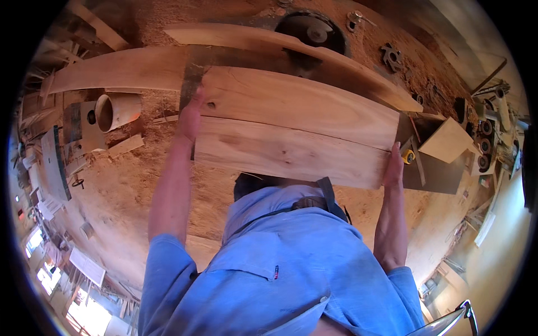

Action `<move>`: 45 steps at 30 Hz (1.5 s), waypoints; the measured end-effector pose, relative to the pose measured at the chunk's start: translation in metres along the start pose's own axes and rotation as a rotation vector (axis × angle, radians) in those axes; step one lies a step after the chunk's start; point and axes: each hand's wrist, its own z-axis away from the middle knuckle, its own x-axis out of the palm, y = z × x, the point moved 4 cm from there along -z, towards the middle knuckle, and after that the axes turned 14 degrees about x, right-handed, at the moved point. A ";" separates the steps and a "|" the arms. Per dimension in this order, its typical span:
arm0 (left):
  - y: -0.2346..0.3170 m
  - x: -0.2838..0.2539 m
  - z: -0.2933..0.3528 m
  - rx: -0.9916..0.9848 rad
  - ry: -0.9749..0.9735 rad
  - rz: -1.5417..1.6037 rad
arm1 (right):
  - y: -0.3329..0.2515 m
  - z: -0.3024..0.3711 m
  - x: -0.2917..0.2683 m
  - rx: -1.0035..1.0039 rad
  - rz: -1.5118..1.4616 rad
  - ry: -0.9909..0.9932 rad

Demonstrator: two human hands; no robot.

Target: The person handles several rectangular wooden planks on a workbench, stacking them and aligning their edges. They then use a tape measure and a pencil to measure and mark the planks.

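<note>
The left hand is against the left end of two boards, and the right hand lies fairly straight along the right end, near the lower corner. They seem to hold the boards between them, but I cannot tell how far the fingers curl under.

The far pale pinkish wooden board and the near pale pinkish wooden board lie side by side in front of the body, with a thin dark line between their long edges. To hold them well, I would push both ends evenly, line up the ends and look for gaps along that line. Both are flat, with wavy grain and dark knots.

Past the right end are a dark flat sheet, a small yellow tape measure and a squarish tan wood piece. Farther off are a long, thin wooden plank, a round dark disc and crumbly orange-brown sawdust.
</note>
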 end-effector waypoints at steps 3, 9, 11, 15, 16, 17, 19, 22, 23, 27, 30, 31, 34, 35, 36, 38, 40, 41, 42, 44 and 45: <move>0.010 0.016 0.010 0.238 -0.040 0.005 | 0.009 -0.003 -0.016 -0.052 0.051 0.154; 0.017 0.009 0.040 0.335 -0.062 -0.110 | 0.033 0.014 -0.034 -0.188 0.116 0.229; 0.020 0.007 0.048 0.383 -0.100 -0.124 | 0.032 0.031 -0.017 -0.238 0.178 0.157; 0.025 0.009 0.054 0.411 -0.091 -0.145 | 0.021 0.042 0.000 -0.331 0.243 0.043; 0.027 0.008 0.054 0.413 -0.086 -0.151 | 0.020 0.042 0.005 -0.350 0.248 0.029; 0.027 0.010 0.054 0.416 -0.085 -0.152 | 0.020 0.041 0.002 -0.355 0.241 0.042; 0.028 0.011 0.052 0.423 -0.083 -0.167 | 0.025 0.036 -0.007 -0.364 0.226 0.070; 0.027 0.012 0.051 0.431 -0.081 -0.177 | 0.028 0.030 -0.015 -0.367 0.224 0.078; 0.028 0.011 0.050 0.429 -0.078 -0.177 | 0.029 0.028 -0.017 -0.369 0.240 0.081; 0.027 0.013 0.046 0.416 -0.077 -0.185 | 0.022 0.027 -0.010 -0.350 0.262 0.053; 0.026 0.014 0.038 0.388 -0.070 -0.169 | 0.022 0.018 -0.019 -0.290 0.233 0.125; 0.026 0.015 0.036 0.376 -0.064 -0.159 | 0.023 0.013 -0.028 -0.267 0.221 0.168; 0.021 0.015 0.029 0.301 -0.049 -0.094 | 0.017 0.005 -0.029 -0.174 0.221 0.175; 0.019 0.015 0.028 0.288 -0.058 -0.065 | 0.015 0.004 -0.026 -0.187 0.242 0.220; 0.016 0.014 0.028 0.275 -0.066 -0.036 | 0.013 0.003 -0.022 -0.201 0.263 0.265; 0.017 0.016 0.029 0.275 -0.117 -0.093 | 0.010 0.000 -0.021 -0.199 0.283 0.302; 0.024 0.018 0.036 0.301 -0.199 -0.265 | 0.011 -0.002 -0.023 -0.169 0.281 0.286; 0.021 0.016 0.042 0.274 -0.193 -0.283 | 0.011 -0.001 -0.023 -0.140 0.279 0.274; 0.017 0.011 0.050 0.248 -0.187 -0.300 | 0.010 0.000 -0.019 -0.113 0.278 0.263; 0.014 0.006 0.063 0.274 -0.192 -0.412 | 0.009 -0.003 -0.025 -0.088 0.296 0.268; 0.013 0.003 0.068 0.324 -0.199 -0.506 | 0.013 -0.010 -0.032 -0.088 0.320 0.284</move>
